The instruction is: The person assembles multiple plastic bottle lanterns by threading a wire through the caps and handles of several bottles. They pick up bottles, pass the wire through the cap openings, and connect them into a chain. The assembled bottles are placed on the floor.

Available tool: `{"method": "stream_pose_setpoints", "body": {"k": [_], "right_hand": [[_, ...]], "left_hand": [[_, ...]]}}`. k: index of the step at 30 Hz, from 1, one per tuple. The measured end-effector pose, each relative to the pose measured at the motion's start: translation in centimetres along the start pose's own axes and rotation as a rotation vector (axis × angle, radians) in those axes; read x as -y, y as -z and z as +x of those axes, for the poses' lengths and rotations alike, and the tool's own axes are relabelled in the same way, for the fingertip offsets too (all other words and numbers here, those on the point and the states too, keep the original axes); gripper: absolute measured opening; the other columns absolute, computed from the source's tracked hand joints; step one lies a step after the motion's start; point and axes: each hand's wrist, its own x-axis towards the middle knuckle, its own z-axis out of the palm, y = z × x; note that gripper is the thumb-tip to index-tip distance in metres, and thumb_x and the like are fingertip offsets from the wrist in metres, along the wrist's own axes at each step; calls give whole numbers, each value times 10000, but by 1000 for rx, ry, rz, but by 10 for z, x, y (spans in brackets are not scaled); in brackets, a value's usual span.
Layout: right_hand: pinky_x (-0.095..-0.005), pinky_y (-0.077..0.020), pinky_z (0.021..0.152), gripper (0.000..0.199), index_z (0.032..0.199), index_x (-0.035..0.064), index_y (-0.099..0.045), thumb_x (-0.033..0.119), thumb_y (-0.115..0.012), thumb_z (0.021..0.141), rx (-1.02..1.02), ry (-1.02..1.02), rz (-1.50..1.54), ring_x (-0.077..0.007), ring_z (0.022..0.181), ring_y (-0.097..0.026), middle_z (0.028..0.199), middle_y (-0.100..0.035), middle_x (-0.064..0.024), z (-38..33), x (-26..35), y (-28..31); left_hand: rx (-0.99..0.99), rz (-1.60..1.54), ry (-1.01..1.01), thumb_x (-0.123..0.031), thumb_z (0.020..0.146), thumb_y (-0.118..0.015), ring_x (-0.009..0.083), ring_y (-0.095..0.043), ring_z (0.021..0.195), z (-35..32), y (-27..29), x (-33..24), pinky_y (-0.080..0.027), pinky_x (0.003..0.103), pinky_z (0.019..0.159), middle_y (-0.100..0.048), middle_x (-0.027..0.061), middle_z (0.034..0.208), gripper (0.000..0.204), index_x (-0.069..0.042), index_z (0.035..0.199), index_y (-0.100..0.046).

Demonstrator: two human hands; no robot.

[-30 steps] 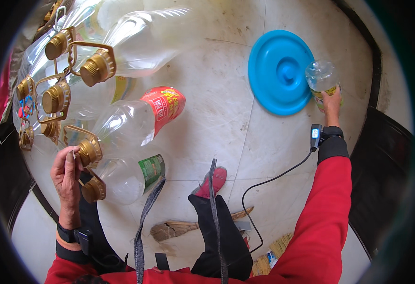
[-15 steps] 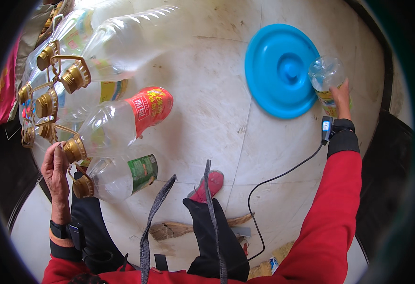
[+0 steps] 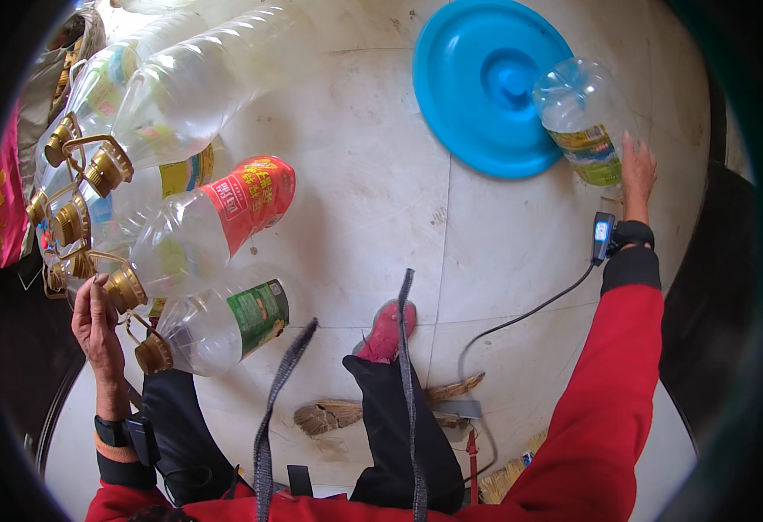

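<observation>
My left hand [image 3: 98, 326] is closed in a pinch beside the gold cap of a large clear plastic bottle with a red label [image 3: 251, 198]. What lies between its fingertips is too small to tell. Below it lies a similar bottle with a green label [image 3: 259, 318]. Several more clear bottles [image 3: 181, 96] are bunched above, their gold caps and looped handles crowded together toward the left. At the far right, my right hand [image 3: 639, 174] has its fingers apart along the side of a clear bottle with a yellow-green label [image 3: 588, 150]. That bottle overlaps the blue round lid's edge.
The blue lid [image 3: 464, 96] lies flat on the pale floor [image 3: 355, 217]. A piece of wood [image 3: 329, 416] lies near my foot in a red shoe [image 3: 388, 331]. Two grey straps [image 3: 409, 374] hang in front of me. A black cable [image 3: 529, 313] runs from my right wrist.
My right hand has slid rightward off the bottle's body, and more of that bottle shows. The view has shifted, moving the lid and bottles up and left. My left hand keeps its pinch.
</observation>
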Motion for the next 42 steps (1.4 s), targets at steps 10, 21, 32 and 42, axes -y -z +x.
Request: {"method": "stream_pose_setpoints", "body": {"k": [10, 21, 32, 42], "right_hand": [[-396, -372, 863, 494, 1145, 66, -486, 400, -531, 785, -62, 202, 473, -340, 1046, -449, 1108, -497, -203, -31, 30, 21], [-400, -306, 943, 659, 1274, 56, -342, 473, -482, 782, 159, 104, 561, -345, 1144, -385, 1185, -453, -204, 27, 15, 2], [-331, -362, 882, 540, 1119, 37, -524, 472, -433, 811, 212, -36, 448, -272, 1049, -490, 1115, -529, -173, 46, -12, 25], [-317, -388, 853, 503, 1128, -1, -505, 402, -471, 829, 810, 79, 742, -246, 1025, -512, 1107, -546, -157, -52, 24, 31]], "left_hand": [[0, 23, 29, -175, 911, -431, 15, -251, 516, 4, 2, 0, -197, 175, 473, -330, -66, 580, 235, -19, 1034, -557], [-51, 36, 10, -186, 912, -427, 12, -251, 521, 2, 0, 4, -192, 169, 479, -335, -71, 589, 247, -22, 1044, -558], [-95, 21, 45, -180, 911, -428, 3, -230, 520, 2, 1, 6, -174, 169, 472, -318, -81, 589, 245, -22, 1047, -557], [-125, 23, 54, -213, 911, -432, 3, -225, 521, 3, -2, 3, -177, 171, 479, -306, -85, 583, 265, -19, 1040, -558]]}}
